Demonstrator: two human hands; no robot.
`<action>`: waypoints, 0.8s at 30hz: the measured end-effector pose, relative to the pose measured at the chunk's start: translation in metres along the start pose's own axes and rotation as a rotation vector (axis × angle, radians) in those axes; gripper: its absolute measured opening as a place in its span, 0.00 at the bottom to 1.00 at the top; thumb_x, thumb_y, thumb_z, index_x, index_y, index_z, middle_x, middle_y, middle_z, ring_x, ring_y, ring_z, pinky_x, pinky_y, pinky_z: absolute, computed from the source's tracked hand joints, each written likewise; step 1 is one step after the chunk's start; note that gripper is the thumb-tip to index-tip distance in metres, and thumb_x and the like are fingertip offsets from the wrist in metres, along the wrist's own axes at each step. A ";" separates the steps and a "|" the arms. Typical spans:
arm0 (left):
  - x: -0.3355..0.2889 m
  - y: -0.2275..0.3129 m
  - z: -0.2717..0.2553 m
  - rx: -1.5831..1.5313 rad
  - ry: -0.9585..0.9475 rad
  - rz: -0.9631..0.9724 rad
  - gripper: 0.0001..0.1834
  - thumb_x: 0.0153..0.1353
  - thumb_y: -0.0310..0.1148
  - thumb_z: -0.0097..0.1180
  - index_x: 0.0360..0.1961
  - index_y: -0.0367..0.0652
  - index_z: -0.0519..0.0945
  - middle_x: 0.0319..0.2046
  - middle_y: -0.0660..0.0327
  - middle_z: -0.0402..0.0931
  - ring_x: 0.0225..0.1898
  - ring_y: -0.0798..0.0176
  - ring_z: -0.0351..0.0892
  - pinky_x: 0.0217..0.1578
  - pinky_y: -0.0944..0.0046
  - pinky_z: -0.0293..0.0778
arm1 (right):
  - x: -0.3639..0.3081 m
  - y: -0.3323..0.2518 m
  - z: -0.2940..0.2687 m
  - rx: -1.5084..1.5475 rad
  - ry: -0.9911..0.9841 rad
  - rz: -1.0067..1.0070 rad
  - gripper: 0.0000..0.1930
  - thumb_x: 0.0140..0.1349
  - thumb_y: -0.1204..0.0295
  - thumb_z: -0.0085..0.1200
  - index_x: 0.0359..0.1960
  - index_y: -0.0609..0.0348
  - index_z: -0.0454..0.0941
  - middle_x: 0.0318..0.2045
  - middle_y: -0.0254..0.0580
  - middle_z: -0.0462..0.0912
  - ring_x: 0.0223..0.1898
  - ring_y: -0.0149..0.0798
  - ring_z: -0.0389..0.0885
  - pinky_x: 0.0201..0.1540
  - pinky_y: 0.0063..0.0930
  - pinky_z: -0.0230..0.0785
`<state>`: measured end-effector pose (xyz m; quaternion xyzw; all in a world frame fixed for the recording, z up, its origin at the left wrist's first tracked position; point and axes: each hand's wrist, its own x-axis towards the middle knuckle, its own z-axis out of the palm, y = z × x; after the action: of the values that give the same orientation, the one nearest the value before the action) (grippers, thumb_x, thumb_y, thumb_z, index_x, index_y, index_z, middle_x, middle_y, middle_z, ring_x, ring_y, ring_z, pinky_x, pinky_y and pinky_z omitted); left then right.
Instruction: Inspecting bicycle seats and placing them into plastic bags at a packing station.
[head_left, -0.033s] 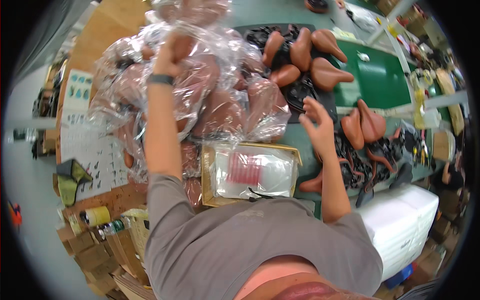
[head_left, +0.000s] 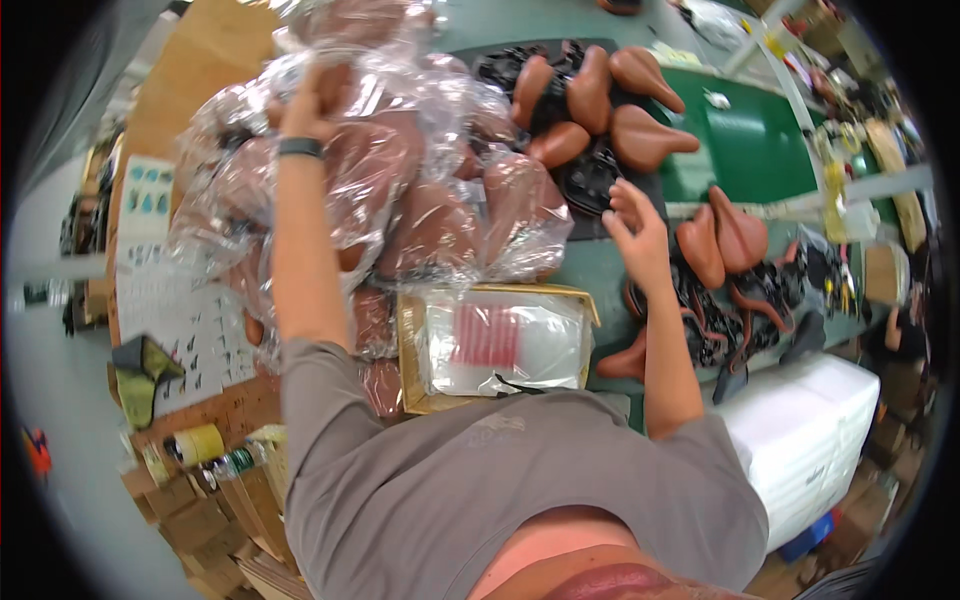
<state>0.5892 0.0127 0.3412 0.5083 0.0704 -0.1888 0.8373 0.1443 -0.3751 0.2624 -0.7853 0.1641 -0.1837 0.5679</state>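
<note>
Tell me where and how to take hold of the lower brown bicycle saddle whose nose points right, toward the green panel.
Take the nose of that brown bicycle saddle, probably best coming from the right. It tapers to a narrow end jutting over the green panel, away from the neighbouring saddles, whereas the broad rear crowds against them.
</note>
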 end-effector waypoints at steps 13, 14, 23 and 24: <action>0.037 0.043 -0.169 0.193 0.187 0.052 0.23 0.84 0.22 0.51 0.76 0.35 0.67 0.66 0.43 0.82 0.64 0.46 0.87 0.69 0.54 0.87 | 0.257 0.280 -0.131 -1.326 0.096 -0.104 0.51 0.65 0.81 0.64 0.89 0.49 0.52 0.81 0.60 0.66 0.80 0.62 0.68 0.81 0.62 0.65; -0.011 0.009 -0.070 0.487 0.252 0.331 0.26 0.85 0.30 0.56 0.78 0.36 0.68 0.69 0.46 0.82 0.66 0.49 0.86 0.68 0.57 0.83 | 0.256 0.297 -0.157 -1.468 0.095 -0.058 0.51 0.66 0.82 0.63 0.90 0.46 0.52 0.82 0.57 0.66 0.80 0.60 0.68 0.82 0.65 0.63; -0.365 -0.239 0.060 1.208 -0.236 0.637 0.07 0.67 0.23 0.70 0.45 0.42 0.92 0.39 0.51 0.92 0.35 0.49 0.93 0.40 0.53 0.86 | 0.226 0.299 -0.098 -0.909 0.028 0.542 0.39 0.58 0.59 0.77 0.70 0.62 0.78 0.61 0.65 0.87 0.53 0.57 0.92 0.59 0.56 0.86; -0.374 -0.282 0.063 1.153 -0.265 0.409 0.06 0.68 0.26 0.70 0.45 0.42 0.92 0.39 0.51 0.92 0.36 0.48 0.92 0.40 0.54 0.86 | 0.217 0.286 -0.097 -0.671 -0.020 0.680 0.36 0.58 0.56 0.77 0.63 0.64 0.80 0.51 0.59 0.89 0.45 0.53 0.92 0.48 0.51 0.85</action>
<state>0.1315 -0.0676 0.2542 0.8537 -0.2460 -0.0940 0.4493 0.2747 -0.6437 0.0400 -0.8287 0.4567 0.0830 0.3126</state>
